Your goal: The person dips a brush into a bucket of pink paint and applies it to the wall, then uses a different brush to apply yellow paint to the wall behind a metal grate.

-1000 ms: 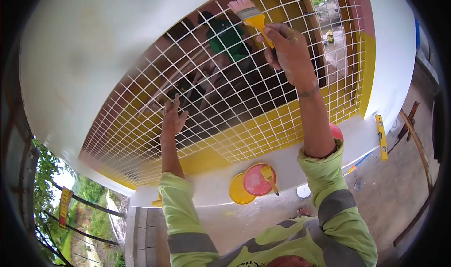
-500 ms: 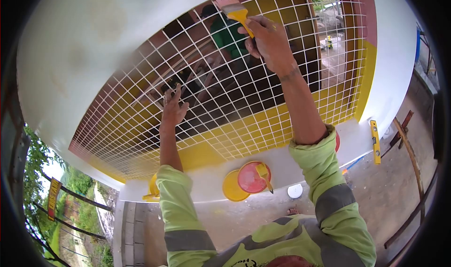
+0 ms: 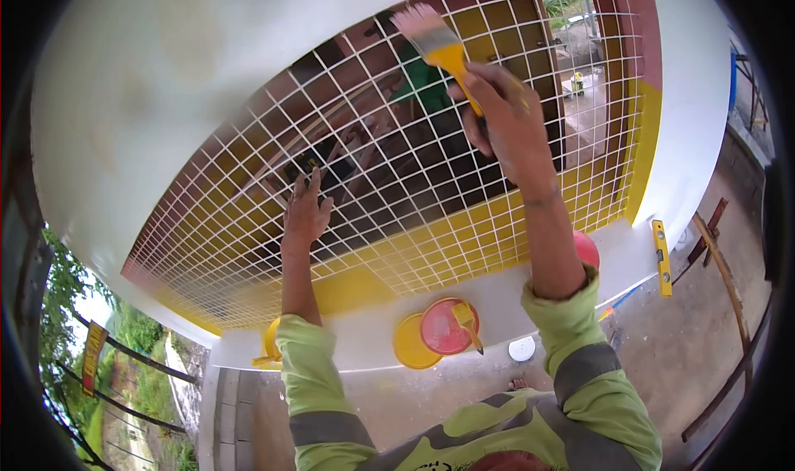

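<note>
My right hand (image 3: 515, 131) is wrapped round the yellow handle of a paintbrush (image 3: 445, 50). Pink paint coats its bristles, which point up and left in front of the white wire grid (image 3: 397, 185). Lower on the left, my left hand (image 3: 306, 216) rests against the same grid, its fingers stretched out and apart. Below the grid, a second paintbrush (image 3: 465, 318) with a yellow handle lies across a round red lid or tub (image 3: 439, 337). That red piece overlaps a yellow round one (image 3: 410, 351).
A yellow spirit level (image 3: 662, 260) leans at the right end of the white ledge. Another red round container (image 3: 586, 251) is partly behind my right arm. Below the ledge sits a white round lid (image 3: 522, 349). Behind the grid, a person in green (image 3: 422, 86) is partly visible.
My right hand has moved down and slightly right with the paintbrush, drawing the bristles lower over the grid. My left hand stays at the same place on the grid; the view has shifted slightly.
</note>
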A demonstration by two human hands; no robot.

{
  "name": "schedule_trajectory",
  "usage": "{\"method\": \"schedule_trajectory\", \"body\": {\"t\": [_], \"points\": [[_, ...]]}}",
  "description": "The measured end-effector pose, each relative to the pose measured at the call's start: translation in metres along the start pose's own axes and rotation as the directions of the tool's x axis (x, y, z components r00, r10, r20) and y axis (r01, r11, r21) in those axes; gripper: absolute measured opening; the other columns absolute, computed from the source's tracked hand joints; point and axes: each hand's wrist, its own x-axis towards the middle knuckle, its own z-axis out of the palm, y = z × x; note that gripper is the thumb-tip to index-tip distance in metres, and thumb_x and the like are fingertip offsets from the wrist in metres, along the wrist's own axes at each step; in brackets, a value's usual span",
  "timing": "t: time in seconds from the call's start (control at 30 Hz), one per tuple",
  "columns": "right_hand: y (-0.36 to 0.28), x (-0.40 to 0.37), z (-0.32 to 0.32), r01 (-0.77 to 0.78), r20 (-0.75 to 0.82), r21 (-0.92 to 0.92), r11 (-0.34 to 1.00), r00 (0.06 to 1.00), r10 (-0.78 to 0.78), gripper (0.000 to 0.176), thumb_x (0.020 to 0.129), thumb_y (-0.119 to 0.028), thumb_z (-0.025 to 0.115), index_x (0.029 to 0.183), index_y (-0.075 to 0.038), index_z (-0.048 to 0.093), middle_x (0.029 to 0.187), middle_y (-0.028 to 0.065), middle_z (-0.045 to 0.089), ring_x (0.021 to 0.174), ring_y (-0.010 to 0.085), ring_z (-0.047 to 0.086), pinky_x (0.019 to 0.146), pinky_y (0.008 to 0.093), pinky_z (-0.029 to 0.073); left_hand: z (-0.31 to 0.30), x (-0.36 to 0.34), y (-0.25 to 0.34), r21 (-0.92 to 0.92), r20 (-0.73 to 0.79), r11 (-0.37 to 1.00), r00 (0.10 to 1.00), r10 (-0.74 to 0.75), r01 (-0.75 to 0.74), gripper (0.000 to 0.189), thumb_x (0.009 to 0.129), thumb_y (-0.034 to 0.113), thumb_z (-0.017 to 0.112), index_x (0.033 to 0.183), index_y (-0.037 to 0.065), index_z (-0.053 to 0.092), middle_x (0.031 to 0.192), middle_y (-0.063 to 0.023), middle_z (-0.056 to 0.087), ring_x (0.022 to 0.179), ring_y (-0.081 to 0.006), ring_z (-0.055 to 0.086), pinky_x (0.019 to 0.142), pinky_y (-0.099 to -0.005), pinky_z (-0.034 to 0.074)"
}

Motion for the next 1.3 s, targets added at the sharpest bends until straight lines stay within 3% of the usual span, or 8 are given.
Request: {"method": "schedule_trajectory", "body": {"t": [0.07,0.1,0.17,0.23,0.3,0.53,0.67,1.3], "points": [[0.011,-0.04,-0.041,-0.079,-0.074,-0.096,0.992,0.995,0.072,0.032,0.101,-0.022,0.057,0.122,0.002,0.061,0.092,0.0079,0.068,0.047,0.0052,0.049,0.038,0.0199,0.032,-0.046,-0.005,0.04,0.042,0.036,0.998,0.999,-0.041,0.039,0.045,0.093,0.024,0.062,0.137,0.014,0.058,0.138,-0.0153,0.058,0.115,-0.0403,0.061,0.103,-0.0507,0.047],[0.023,-0.058,-0.06,-0.117,-0.138,-0.109,0.987,0.985,0.102,0.032,0.101,-0.022,0.057,0.122,0.002,0.061,0.093,0.0077,0.068,0.047,0.0051,0.049,0.038,0.0198,0.032,-0.059,-0.001,0.055,0.027,-0.156,0.997,0.985,0.076,-0.073,0.044,0.096,0.026,0.058,0.137,0.013,0.058,0.138,-0.0151,0.058,0.12,-0.0391,0.058,0.105,-0.0503,0.045],[0.042,-0.092,-0.087,-0.177,-0.255,-0.095,0.98,0.956,0.148,0.032,0.101,-0.022,0.058,0.122,0.001,0.061,0.093,0.0072,0.068,0.046,0.0051,0.049,0.037,0.0199,0.032,-0.075,0.005,0.077,0.062,-0.495,0.959,0.825,0.271,-0.278,0.043,0.101,0.031,0.051,0.139,0.011,0.058,0.14,-0.0148,0.057,0.13,-0.0365,0.053,0.11,-0.0495,0.041],[0.056,-0.115,-0.106,-0.186,-0.344,-0.08,0.979,0.927,0.148,0.031,0.102,-0.023,0.057,0.122,0.0,0.061,0.093,0.0064,0.068,0.045,0.0049,0.049,0.037,0.0198,0.032,-0.105,0.029,0.11,0.343,-0.647,0.879,0.596,0.476,-0.33,0.045,0.102,0.027,0.049,0.143,0.011,0.053,0.146,-0.0131,0.053,0.138,-0.0353,0.045,0.115,-0.0503,0.035],[0.068,-0.129,-0.121,-0.186,-0.413,-0.106,0.977,0.902,0.127,0.031,0.103,-0.025,0.056,0.122,-0.002,0.062,0.093,0.0058,0.068,0.045,0.0044,0.046,0.038,0.0194,0.032,-0.113,0.059,0.129,0.413,-0.64,0.857,0.571,0.514,-0.308,0.056,0.1,0.031,0.052,0.15,0.008,0.042,0.156,-0.0143,0.04,0.147,-0.0371,0.031,0.12,-0.053,0.026],[0.066,-0.123,-0.15,-0.156,-0.412,-0.192,0.969,0.909,0.065,0.031,0.104,-0.025,0.054,0.124,-0.002,0.061,0.095,0.0073,0.067,0.044,0.0042,0.044,0.038,0.0197,0.033,-0.095,0.127,0.196,0.386,-0.695,0.875,0.531,0.485,-0.293,0.079,0.095,0.043,0.057,0.152,-0.004,0.028,0.161,-0.0235,0.021,0.151,-0.0421,0.016,0.12,-0.0609,0.014],[0.063,-0.112,-0.171,-0.141,-0.405,-0.194,0.971,0.913,0.052,0.031,0.104,-0.025,0.054,0.124,-0.002,0.061,0.095,0.0067,0.067,0.044,0.0041,0.044,0.038,0.0194,0.032,-0.084,0.135,0.223,0.351,-0.747,0.908,0.516,0.419,-0.229,0.084,0.095,0.045,0.058,0.15,-0.009,0.026,0.159,-0.0311,0.02,0.15,-0.0465,0.015,0.12,-0.0621,0.013],[0.05,-0.098,-0.191,-0.108,-0.536,-0.252,0.962,0.843,-0.046,0.033,0.104,-0.025,0.053,0.127,-0.002,0.059,0.095,0.0076,0.066,0.047,0.004,0.045,0.039,0.0191,0.031,-0.077,0.165,0.324,0.302,-0.803,0.925,0.461,0.377,-0.229,0.081,0.097,0.048,0.054,0.145,-0.015,0.036,0.154,-0.0381,0.026,0.147,-0.0508,0.021,0.121,-0.0579,0.014]]}}
